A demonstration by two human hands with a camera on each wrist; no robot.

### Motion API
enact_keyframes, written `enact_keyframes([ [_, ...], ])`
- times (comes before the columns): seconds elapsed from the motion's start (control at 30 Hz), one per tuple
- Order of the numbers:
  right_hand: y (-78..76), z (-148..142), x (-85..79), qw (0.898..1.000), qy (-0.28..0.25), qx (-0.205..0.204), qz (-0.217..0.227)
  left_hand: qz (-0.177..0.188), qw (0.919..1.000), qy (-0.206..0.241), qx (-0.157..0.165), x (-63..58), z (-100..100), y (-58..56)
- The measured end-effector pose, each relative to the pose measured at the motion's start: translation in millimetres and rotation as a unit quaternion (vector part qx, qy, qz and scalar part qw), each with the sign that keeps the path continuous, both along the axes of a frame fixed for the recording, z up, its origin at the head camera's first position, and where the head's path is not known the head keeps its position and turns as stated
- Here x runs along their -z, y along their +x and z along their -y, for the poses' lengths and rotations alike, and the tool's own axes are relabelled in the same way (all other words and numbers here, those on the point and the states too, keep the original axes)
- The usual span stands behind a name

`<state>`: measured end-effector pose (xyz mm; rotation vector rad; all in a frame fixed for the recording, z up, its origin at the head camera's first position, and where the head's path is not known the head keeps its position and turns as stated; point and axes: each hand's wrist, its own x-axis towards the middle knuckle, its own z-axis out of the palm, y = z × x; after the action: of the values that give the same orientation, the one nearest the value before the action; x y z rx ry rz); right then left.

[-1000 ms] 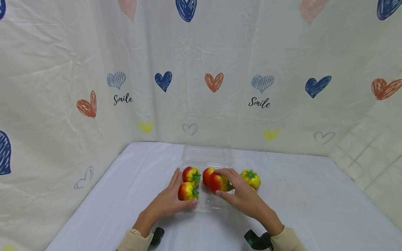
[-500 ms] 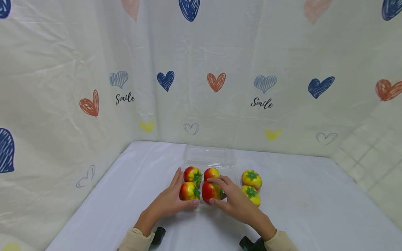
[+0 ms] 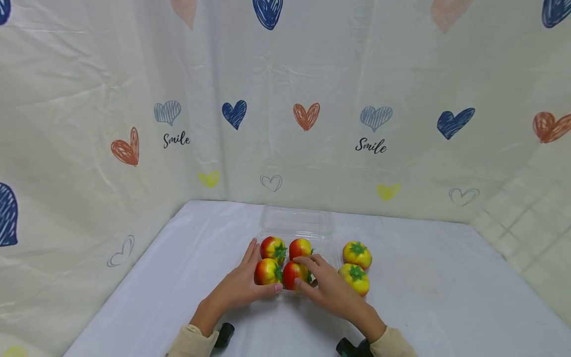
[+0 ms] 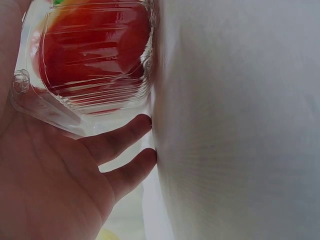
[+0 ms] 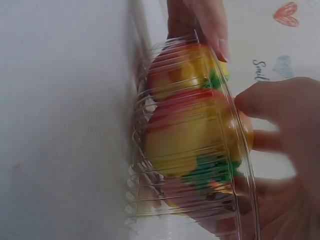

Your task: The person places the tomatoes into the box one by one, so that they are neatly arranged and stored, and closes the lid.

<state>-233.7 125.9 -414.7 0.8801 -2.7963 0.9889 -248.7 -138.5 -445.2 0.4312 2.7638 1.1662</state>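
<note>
A clear plastic clamshell box lies with its lid folded back, several red-and-yellow fruits with green leafy tops in its base. My right hand holds the front right fruit between thumb and fingers, low inside the box; the right wrist view shows this fruit through the ribbed wall. My left hand rests along the box's left side, its thumb across the front edge by the front left fruit. In the left wrist view, two fingers stretch straight down to the cloth beside the box wall.
Two yellower fruits stand right of the box, one behind and one in front. White cloth covers the table. A heart-printed curtain hangs behind and at the left.
My right hand has lowered its fruit into the box's front right spot, moving left and toward me. My left hand stays at the box's left side.
</note>
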Motion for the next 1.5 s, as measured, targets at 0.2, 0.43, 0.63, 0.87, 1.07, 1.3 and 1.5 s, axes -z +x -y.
enact_keyframes([
  [0.2,-1.2,0.3,0.2,1.000,0.006,-0.007,-0.003,0.001,1.0000,0.003,0.000,-1.0,0.5,0.2],
  [0.43,-0.2,-0.2,-1.0,1.000,0.012,-0.010,0.004,0.004,1.0000,0.001,-0.002,-0.3,0.9,-0.8],
  [0.63,0.3,-1.0,-1.6,1.000,0.019,-0.006,0.013,0.001,1.0000,0.001,-0.001,-0.7,0.4,-0.7],
  [0.87,1.5,-2.0,-1.8,1.000,0.014,0.015,0.009,-0.002,1.0000,-0.004,0.001,-2.2,0.2,-0.1],
  [1.07,0.5,-5.8,-5.7,0.999,-0.002,0.041,-0.009,0.000,1.0000,-0.004,0.002,-2.9,0.1,0.2],
  [1.3,-3.9,-17.7,-14.8,0.997,-0.016,0.072,-0.018,0.008,1.0000,0.001,0.001,-2.3,-0.9,-1.0],
  [1.5,-8.0,-33.7,-19.5,0.995,-0.027,0.088,-0.033,0.014,0.9999,-0.002,-0.006,-0.2,-0.3,0.5],
])
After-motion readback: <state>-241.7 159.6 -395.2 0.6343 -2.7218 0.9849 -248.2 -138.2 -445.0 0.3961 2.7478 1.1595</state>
